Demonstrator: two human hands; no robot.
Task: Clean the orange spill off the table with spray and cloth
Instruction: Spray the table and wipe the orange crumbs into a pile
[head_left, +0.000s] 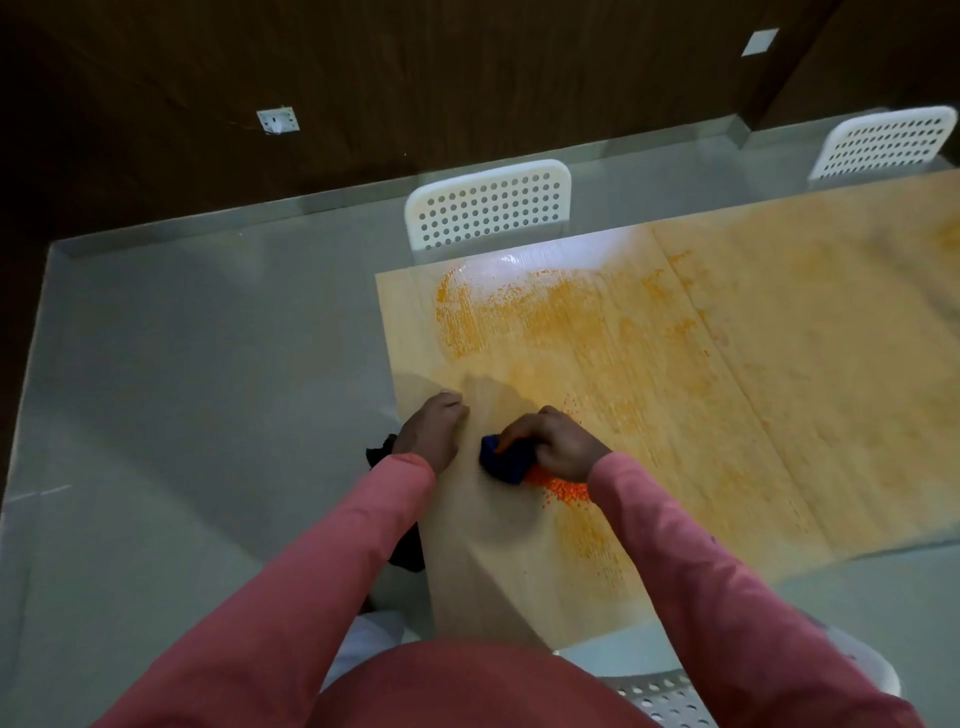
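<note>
The light wooden table (810, 426) is smeared with an orange spill (524, 317), thin and streaky over most of the top. A denser orange patch (563, 489) lies just under my right wrist. My right hand (553, 441) grips a bunched dark blue cloth (506, 460) pressed on the table at the left end of that patch. My left hand (434, 428) rests on the table near its left edge, fingers curled, holding nothing that I can see. No spray bottle is in view.
A white perforated chair (488, 205) stands at the table's far side, another (885, 143) at the back right, and one (665, 696) close to my body. A dark object (405, 545) lies below the table's left edge. Grey floor (197, 395) spreads to the left.
</note>
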